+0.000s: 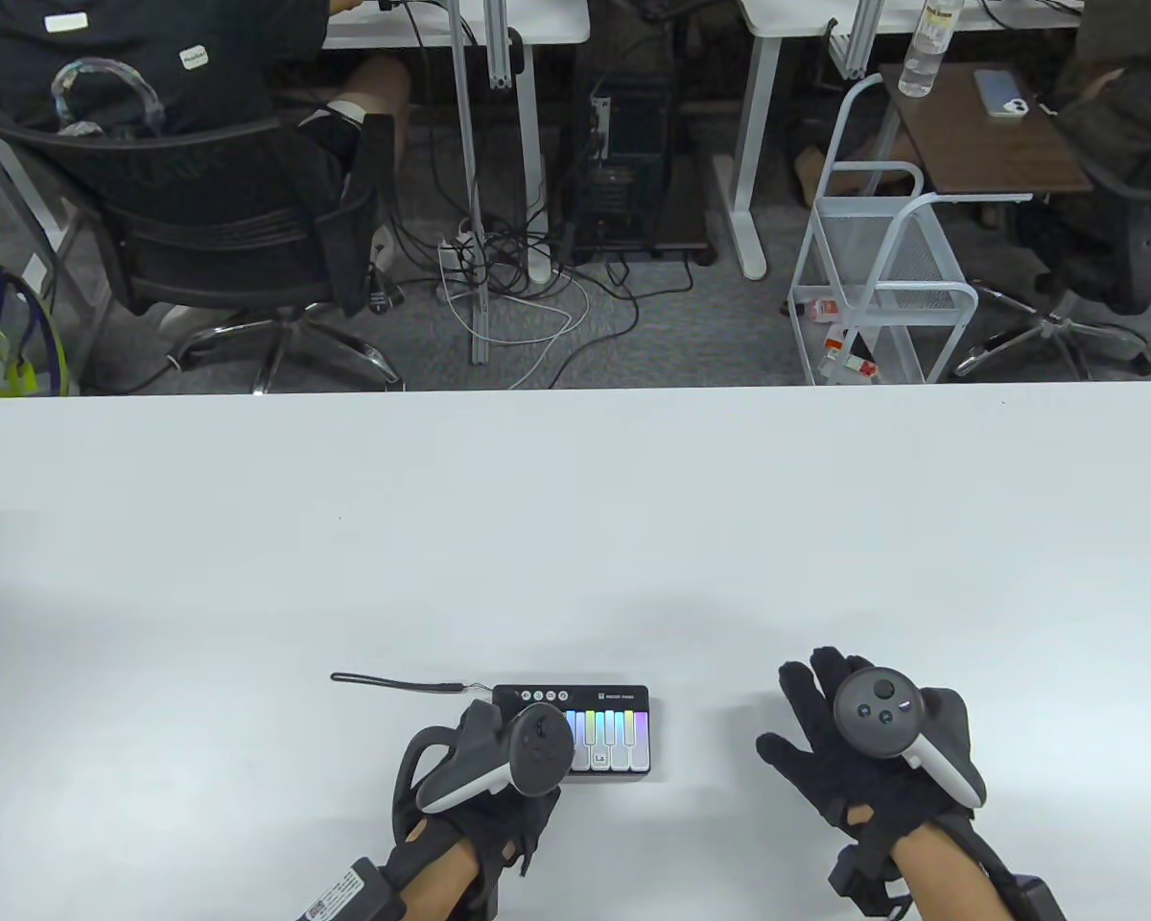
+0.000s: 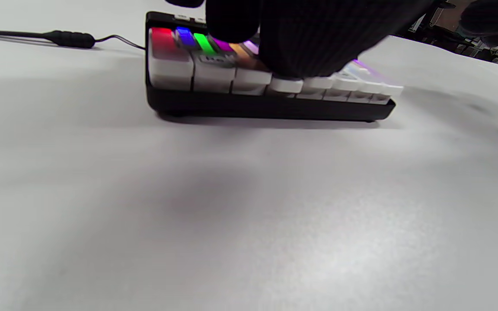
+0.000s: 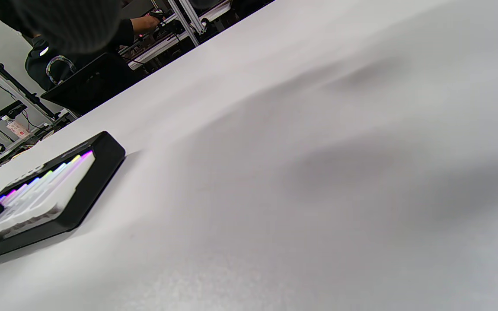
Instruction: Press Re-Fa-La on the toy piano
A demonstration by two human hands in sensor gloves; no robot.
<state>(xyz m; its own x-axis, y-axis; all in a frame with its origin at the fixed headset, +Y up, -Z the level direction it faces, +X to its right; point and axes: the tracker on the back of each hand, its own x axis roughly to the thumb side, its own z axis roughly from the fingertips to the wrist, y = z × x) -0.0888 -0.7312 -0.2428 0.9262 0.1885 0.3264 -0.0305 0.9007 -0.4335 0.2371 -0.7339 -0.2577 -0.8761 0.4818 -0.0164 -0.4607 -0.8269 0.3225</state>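
A small black toy piano (image 1: pixel 623 734) with white keys lit in rainbow colours lies near the table's front edge. It also shows in the left wrist view (image 2: pixel 257 106) and the right wrist view (image 3: pixel 80 185). My left hand (image 1: pixel 499 767) covers the piano's left half. In the left wrist view its gloved fingers (image 2: pixel 309 43) rest on keys near the middle of the keyboard; which keys I cannot tell. A key labelled "La" (image 1: pixel 600 758) shows just right of the hand. My right hand (image 1: pixel 854 748) lies flat on the table right of the piano with fingers spread, holding nothing.
A black wrist strap (image 1: pixel 398 683) runs left from the piano across the white table (image 1: pixel 575 537). Beyond the table's far edge are office chairs (image 1: pixel 240 240), a white wire cart (image 1: pixel 878 278) and cables on the floor.
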